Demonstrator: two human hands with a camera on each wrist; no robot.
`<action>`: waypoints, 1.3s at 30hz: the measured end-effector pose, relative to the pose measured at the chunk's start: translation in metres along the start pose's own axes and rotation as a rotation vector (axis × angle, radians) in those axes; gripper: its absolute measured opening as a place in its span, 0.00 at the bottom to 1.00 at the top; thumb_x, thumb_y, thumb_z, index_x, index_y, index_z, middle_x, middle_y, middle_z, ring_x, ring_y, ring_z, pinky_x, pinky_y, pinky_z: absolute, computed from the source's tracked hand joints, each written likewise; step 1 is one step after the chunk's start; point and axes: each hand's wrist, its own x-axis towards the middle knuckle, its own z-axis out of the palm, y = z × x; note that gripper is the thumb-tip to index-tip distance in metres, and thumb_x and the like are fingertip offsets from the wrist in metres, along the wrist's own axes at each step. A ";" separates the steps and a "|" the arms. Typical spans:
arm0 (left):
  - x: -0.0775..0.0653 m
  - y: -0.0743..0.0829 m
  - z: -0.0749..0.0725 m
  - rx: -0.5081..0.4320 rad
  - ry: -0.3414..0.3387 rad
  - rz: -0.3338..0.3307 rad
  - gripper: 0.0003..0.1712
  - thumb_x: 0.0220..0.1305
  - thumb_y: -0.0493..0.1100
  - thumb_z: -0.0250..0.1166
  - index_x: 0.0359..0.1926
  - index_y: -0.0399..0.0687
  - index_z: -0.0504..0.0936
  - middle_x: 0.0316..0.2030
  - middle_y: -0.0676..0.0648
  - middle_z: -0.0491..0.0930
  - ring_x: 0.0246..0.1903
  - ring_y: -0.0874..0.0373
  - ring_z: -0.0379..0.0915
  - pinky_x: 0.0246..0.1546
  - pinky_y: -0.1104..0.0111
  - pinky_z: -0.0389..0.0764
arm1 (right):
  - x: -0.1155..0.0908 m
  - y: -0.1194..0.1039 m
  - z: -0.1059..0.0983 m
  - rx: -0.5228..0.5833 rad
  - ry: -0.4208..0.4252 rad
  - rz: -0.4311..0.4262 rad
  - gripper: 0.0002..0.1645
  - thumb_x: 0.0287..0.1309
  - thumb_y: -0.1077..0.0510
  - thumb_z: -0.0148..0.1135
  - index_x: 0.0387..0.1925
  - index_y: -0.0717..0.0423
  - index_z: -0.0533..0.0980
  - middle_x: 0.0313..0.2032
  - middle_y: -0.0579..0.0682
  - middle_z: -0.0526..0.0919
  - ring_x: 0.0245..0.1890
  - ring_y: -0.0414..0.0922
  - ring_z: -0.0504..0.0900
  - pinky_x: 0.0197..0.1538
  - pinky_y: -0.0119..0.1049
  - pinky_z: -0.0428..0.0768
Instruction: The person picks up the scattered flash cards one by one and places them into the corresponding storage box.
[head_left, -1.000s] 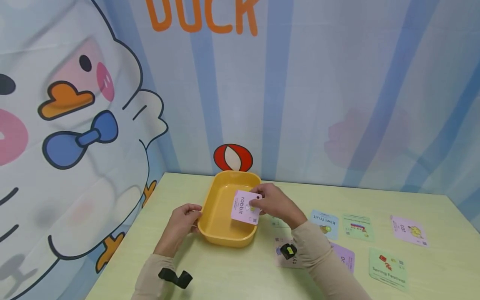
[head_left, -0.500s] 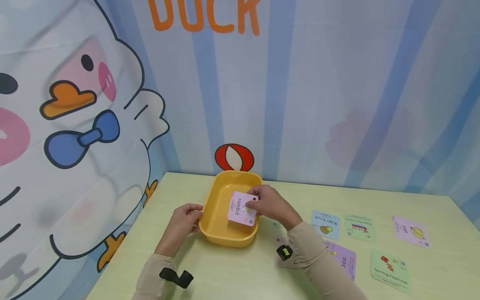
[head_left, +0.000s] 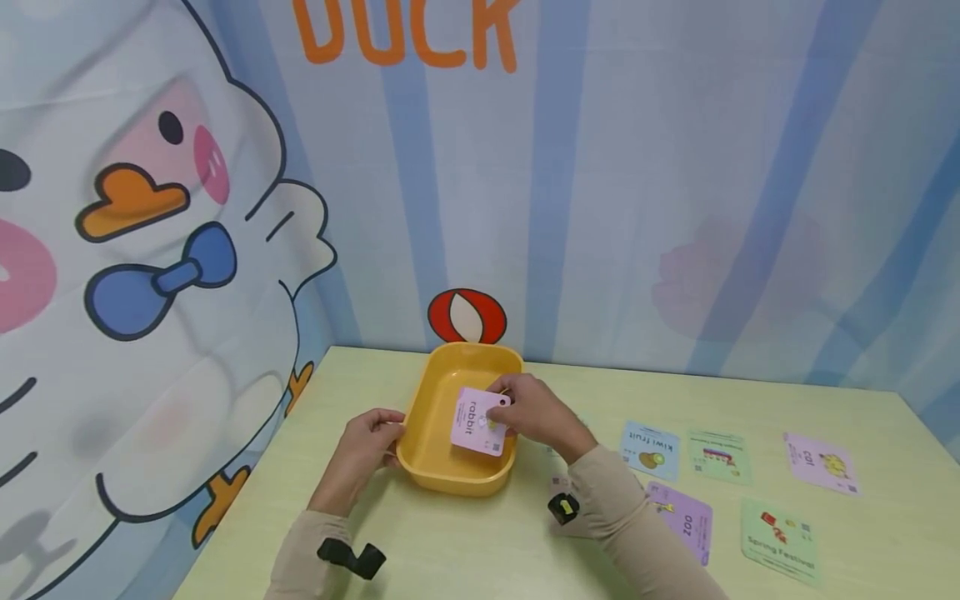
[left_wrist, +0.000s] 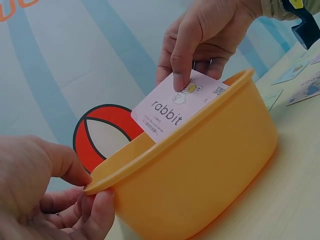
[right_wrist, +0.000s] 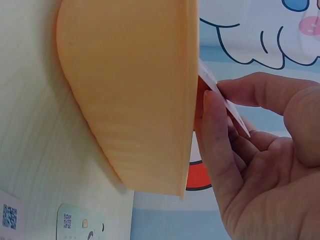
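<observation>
A yellow plastic basin [head_left: 426,475] stands near the back of the table. My left hand [head_left: 365,446] pinches its left rim between thumb and fingers, seen closely in the left wrist view. Over the basin's right part, my right hand [head_left: 536,412] holds a pink flashcard [head_left: 468,433] printed "rabbit", thumb on the printed face and fingers behind. The card is tilted, its lower part dipping below the rim in the left wrist view. From the right wrist, the card shows edge-on above the basin wall [right_wrist: 130,95].
To the right lie a blue kiwi fruit card [head_left: 649,450], a green card [head_left: 718,456], a pink cat card [head_left: 822,463], a purple zoo card [head_left: 681,518] and a green Spring Festival card [head_left: 780,540]. My right arm partly covers other cards. A printed curtain [head_left: 615,208] hangs behind.
My right hand has shifted slightly left with the rabbit card, bringing it further over the basin. The left hand keeps its place on the rim.
</observation>
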 end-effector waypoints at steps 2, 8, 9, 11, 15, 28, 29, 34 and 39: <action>-0.001 0.000 -0.001 0.000 -0.001 0.007 0.16 0.69 0.38 0.60 0.54 0.35 0.79 0.39 0.41 0.81 0.32 0.55 0.76 0.31 0.66 0.82 | 0.001 0.001 0.000 -0.011 -0.002 -0.004 0.14 0.62 0.62 0.66 0.50 0.59 0.81 0.42 0.51 0.83 0.38 0.47 0.80 0.37 0.37 0.85; -0.002 0.001 -0.002 0.008 -0.003 0.012 0.16 0.69 0.39 0.60 0.54 0.36 0.79 0.40 0.41 0.82 0.34 0.54 0.77 0.33 0.65 0.81 | 0.004 0.001 0.001 -0.018 -0.010 -0.009 0.14 0.63 0.61 0.66 0.50 0.58 0.81 0.43 0.50 0.83 0.39 0.48 0.80 0.39 0.37 0.85; -0.002 0.001 -0.002 0.008 -0.002 0.011 0.16 0.69 0.39 0.60 0.54 0.36 0.79 0.40 0.41 0.82 0.34 0.54 0.77 0.33 0.65 0.81 | 0.004 0.001 0.001 -0.018 -0.012 -0.011 0.14 0.63 0.61 0.66 0.50 0.58 0.81 0.43 0.50 0.83 0.39 0.48 0.80 0.39 0.37 0.85; -0.002 0.002 -0.003 0.007 -0.002 0.011 0.16 0.69 0.39 0.59 0.54 0.36 0.79 0.40 0.41 0.81 0.34 0.54 0.77 0.33 0.66 0.82 | 0.003 0.001 0.001 -0.025 -0.017 -0.019 0.15 0.63 0.62 0.65 0.50 0.59 0.81 0.43 0.50 0.83 0.39 0.47 0.80 0.38 0.37 0.85; 0.000 0.001 -0.003 -0.002 -0.007 0.014 0.16 0.69 0.38 0.59 0.55 0.36 0.78 0.40 0.40 0.81 0.33 0.54 0.77 0.31 0.66 0.81 | 0.003 -0.001 0.000 -0.034 -0.017 -0.025 0.15 0.63 0.62 0.65 0.51 0.58 0.81 0.44 0.50 0.82 0.39 0.47 0.80 0.37 0.36 0.84; -0.005 0.000 -0.003 -0.023 -0.021 0.017 0.17 0.69 0.37 0.61 0.55 0.34 0.77 0.38 0.40 0.80 0.32 0.53 0.77 0.29 0.67 0.81 | 0.005 -0.001 0.005 -0.037 -0.005 -0.016 0.16 0.61 0.62 0.68 0.51 0.59 0.81 0.44 0.50 0.83 0.41 0.48 0.79 0.42 0.35 0.84; -0.005 0.000 -0.002 -0.023 -0.021 0.018 0.16 0.69 0.37 0.61 0.55 0.34 0.77 0.38 0.40 0.80 0.32 0.53 0.77 0.29 0.68 0.81 | 0.004 -0.001 0.005 -0.035 -0.004 -0.014 0.16 0.61 0.62 0.68 0.51 0.59 0.81 0.44 0.50 0.83 0.41 0.48 0.79 0.42 0.36 0.84; -0.005 -0.001 -0.002 -0.022 -0.022 0.024 0.16 0.70 0.37 0.60 0.55 0.34 0.77 0.38 0.40 0.80 0.32 0.54 0.77 0.28 0.69 0.80 | 0.006 0.001 0.007 -0.041 0.007 -0.016 0.16 0.61 0.61 0.69 0.51 0.58 0.81 0.45 0.50 0.83 0.42 0.48 0.79 0.45 0.36 0.84; -0.004 0.000 -0.003 -0.032 -0.037 0.026 0.16 0.70 0.37 0.60 0.56 0.33 0.77 0.38 0.40 0.80 0.33 0.53 0.77 0.28 0.68 0.80 | 0.012 0.005 0.009 -0.062 0.011 -0.039 0.16 0.61 0.60 0.69 0.50 0.57 0.82 0.44 0.49 0.83 0.43 0.48 0.78 0.47 0.38 0.83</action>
